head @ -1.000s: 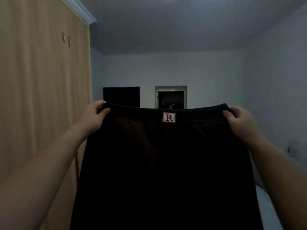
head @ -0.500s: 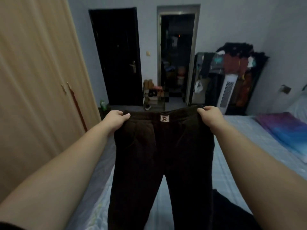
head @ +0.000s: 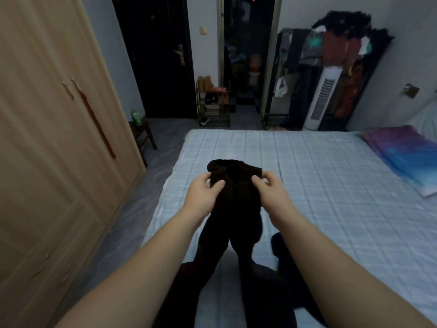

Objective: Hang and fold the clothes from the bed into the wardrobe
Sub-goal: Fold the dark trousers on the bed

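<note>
**Dark trousers bunched up over the bed, both hands on the waistband**

So both hands are out in front, arms stretched forward and angled in toward each other. The left hand (head: 205,188) is pinched shut on the left side of the waistband, thumb on top of the fabric and fingers curled under. The right hand (head: 267,187) grips the right side the same way, thumb pressing down near the top edge. They sit close together, so the waist is scrunched into a lump between them rather than spread flat.

The dark trousers (head: 233,209) are very dark brown or black, hard to say in this dim light, and the fabric looks thick and a bit fuzzy. No label or writing shows on them from this angle. The two legs split just below the hands and trail down toward the camera, over the bed (head: 331,181), which has a pale blue checked sheet. More dark clothes (head: 290,275) lie heaped on the near part of the bed, right by the legs.

Over on the left is the wardrobe (head: 47,138), light wood, doors closed, with a red strip hanging from one handle. Far right on the bed there's a folded purple and blue blanket (head: 402,150). Past the foot of the bed: a shoe rack (head: 214,107) and a white tower fan (head: 324,98).
</note>
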Demonstrator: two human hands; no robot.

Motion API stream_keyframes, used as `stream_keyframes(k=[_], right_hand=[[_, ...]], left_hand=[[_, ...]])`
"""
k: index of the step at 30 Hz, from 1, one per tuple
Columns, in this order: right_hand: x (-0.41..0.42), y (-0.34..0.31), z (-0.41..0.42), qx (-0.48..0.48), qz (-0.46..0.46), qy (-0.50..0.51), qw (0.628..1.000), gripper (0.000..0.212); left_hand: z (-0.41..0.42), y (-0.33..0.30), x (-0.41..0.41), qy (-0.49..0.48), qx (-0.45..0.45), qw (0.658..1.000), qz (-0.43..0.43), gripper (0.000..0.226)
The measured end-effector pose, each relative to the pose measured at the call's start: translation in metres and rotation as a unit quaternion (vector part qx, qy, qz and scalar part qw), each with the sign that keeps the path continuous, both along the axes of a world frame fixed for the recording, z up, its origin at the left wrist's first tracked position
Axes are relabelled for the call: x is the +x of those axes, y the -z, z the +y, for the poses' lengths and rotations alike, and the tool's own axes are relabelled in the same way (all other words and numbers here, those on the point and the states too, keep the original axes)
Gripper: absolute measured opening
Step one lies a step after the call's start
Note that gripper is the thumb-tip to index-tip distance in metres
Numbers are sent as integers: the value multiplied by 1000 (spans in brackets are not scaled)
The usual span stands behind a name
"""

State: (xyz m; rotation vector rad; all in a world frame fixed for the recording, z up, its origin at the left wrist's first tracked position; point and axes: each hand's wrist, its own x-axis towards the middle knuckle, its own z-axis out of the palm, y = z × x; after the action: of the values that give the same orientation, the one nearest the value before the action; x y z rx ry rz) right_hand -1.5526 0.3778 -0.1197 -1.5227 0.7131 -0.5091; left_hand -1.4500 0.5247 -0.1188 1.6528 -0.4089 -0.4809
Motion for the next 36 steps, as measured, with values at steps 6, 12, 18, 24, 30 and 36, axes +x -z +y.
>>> stream_keyframes(k=[6, 12, 18, 24, 30, 36], right_hand=[[-32, 35, 38, 50, -13, -41, 998, 15], [-53, 51, 63, 124, -7, -106, 987, 35], [-66, 51, 70, 121, -21, -162, 979, 61], [-81, 23, 50, -144, -4, -124, 982, 56], [-91, -18, 55, -346, 14, -270, 898, 66], [-103, -39, 68, -462, 39, -293, 836, 75]], left_hand=[[14, 42, -45, -39, -18, 999, 12, 14], [29, 56, -74, 10, -73, 997, 33, 34], [46, 56, -78, -2, -19, 999, -42, 41], [85, 50, -73, 49, -22, 991, -123, 24], [119, 17, -72, 123, -76, 979, -141, 21], [145, -21, -71, 162, -84, 971, -154, 31]])
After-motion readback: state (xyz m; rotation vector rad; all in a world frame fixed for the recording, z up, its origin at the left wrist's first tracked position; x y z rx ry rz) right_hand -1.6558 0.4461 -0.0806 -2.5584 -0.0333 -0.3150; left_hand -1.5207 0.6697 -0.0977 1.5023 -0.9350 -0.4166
